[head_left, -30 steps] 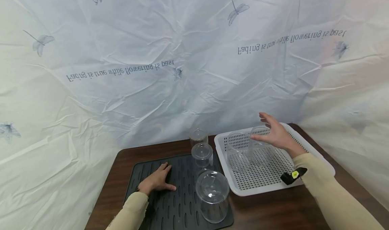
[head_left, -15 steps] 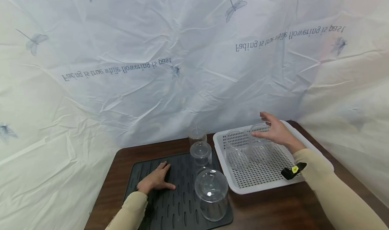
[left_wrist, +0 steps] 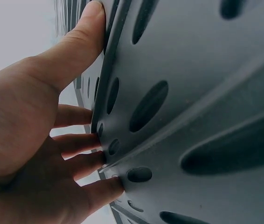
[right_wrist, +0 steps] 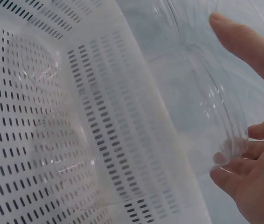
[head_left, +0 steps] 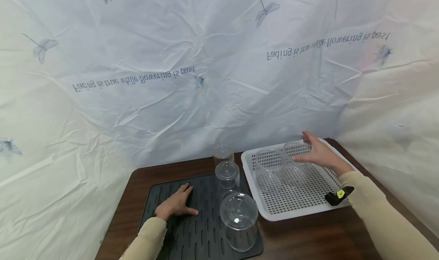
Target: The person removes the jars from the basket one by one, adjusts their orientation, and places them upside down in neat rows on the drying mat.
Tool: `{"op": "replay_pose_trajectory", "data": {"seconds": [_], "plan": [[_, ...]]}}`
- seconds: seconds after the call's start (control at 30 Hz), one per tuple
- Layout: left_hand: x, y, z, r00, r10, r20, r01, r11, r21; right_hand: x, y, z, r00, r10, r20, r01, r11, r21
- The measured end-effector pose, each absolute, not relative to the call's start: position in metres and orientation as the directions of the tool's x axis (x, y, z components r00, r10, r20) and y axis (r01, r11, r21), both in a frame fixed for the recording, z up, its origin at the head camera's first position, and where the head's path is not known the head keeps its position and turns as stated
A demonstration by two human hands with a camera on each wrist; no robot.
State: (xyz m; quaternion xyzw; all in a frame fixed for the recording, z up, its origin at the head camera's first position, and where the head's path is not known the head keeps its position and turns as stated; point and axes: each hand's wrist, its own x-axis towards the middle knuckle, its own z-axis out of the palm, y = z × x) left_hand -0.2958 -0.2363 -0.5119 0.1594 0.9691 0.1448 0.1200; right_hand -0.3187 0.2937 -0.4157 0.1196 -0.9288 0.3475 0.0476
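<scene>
The right arm reaches in from the lower right, and the right hand (head_left: pixel 319 153) stands at the basket's far side, beside the upper part of the farther clear vessel (head_left: pixel 295 176). Its thumb and fingers are spread wide apart in a loose curve around the near side of the rim; in the right wrist view some fingertips lie at or behind the clear wall, though whether they touch it I cannot tell, and they grip nothing. The left hand (head_left: pixel 176 203) rests palm down on the dark mat (head_left: pixel 202 244), fingers straight and splayed, thumb out to the side, holding nothing. The farther vessel is colourless, see-through and round, with faint glints along its rim, and stands inside the white perforated basket (head_left: pixel 245 168) next to a similar clear vessel (head_left: pixel 268 174). The basket sits on the brown surface (head_left: pixel 291 239), right of the mat.
</scene>
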Motion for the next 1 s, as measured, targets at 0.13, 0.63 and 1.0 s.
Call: {"op": "replay_pose_trajectory", "data": {"seconds": [0.13,0.63,1.0], "plan": [[-0.297,-0.236,-0.512,-0.919,0.343,-0.193,0.272,0.908,0.317,-0.321,0.302,-0.423,-0.971,-0.202,0.131,-0.237,0.71,-0.663],[-0.297,-0.236,-0.512,-0.918,0.343,-0.2,0.271,0.91,0.315,-0.321,0.318,-0.429,-0.938,-0.333,0.098,-0.294,0.613,-0.733],[-0.298,-0.236,-0.511,-0.915,0.346,-0.205,0.273,0.909,0.315,-0.324,0.325,-0.437,-0.941,-0.333,0.056,-0.261,0.611,-0.747]]}}
